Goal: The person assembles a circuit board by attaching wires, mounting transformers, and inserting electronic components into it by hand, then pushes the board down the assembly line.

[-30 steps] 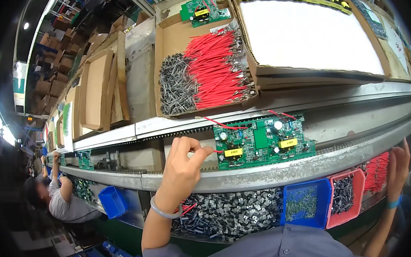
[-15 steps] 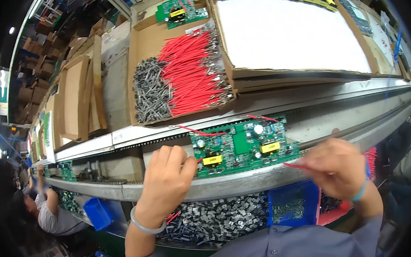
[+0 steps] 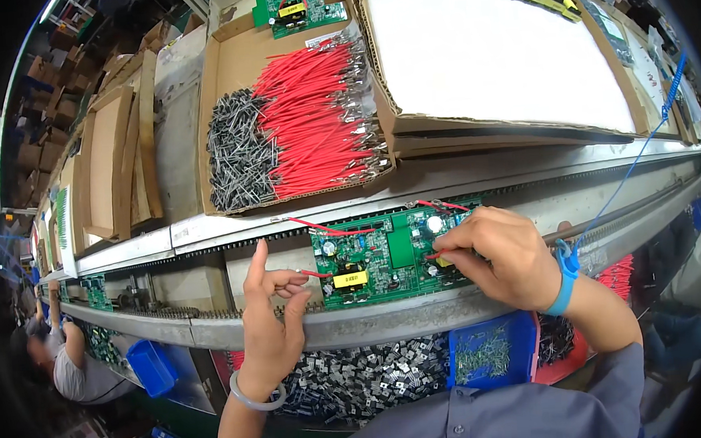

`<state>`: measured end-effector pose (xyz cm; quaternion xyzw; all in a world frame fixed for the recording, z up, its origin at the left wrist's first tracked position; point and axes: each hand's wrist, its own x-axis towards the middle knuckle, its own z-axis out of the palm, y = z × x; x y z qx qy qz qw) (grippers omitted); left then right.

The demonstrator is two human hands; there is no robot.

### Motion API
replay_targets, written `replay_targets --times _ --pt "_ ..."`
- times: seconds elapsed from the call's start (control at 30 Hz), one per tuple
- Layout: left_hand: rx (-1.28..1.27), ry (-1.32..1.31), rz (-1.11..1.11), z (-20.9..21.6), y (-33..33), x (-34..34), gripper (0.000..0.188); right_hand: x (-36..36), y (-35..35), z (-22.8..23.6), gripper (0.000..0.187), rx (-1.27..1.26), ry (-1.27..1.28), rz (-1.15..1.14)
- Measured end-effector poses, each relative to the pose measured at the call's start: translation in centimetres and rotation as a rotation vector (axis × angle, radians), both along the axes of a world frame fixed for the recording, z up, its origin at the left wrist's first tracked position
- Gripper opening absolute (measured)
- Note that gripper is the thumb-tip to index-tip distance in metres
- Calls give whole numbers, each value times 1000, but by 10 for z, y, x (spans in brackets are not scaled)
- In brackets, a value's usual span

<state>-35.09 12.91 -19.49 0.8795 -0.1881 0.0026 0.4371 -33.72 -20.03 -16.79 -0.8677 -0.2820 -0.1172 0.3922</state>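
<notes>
Two hands at green circuit board, cardboard box of red wires above

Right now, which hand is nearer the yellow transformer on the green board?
Left. The left hand pinches a red wire just left of the yellow transformer; the right hand rests farther right on the green circuit board.

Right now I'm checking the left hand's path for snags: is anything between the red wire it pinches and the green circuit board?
Nothing visible does. The left hand pinches the red wire just left of the green circuit board, with only open gap between. The right hand rests on the board's right half, away from that edge.
</notes>
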Motion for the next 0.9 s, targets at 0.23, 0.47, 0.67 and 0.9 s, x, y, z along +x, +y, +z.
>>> replay_targets --times 0.23,0.47,0.67,0.9 --pt "-137 141 59 -13 -1 -7 68 -1 13 3 30 -97 -70 -10" --pt "-143 213 24 3 4 -3 66 -30 14 27 44 -158 -256 -10" --pt "63 184 -400 11 4 14 81 -63 67 5 46 -525 -81 161" --pt "-9 96 -435 -12 15 2 84 -49 95 -1 42 -744 18 149"
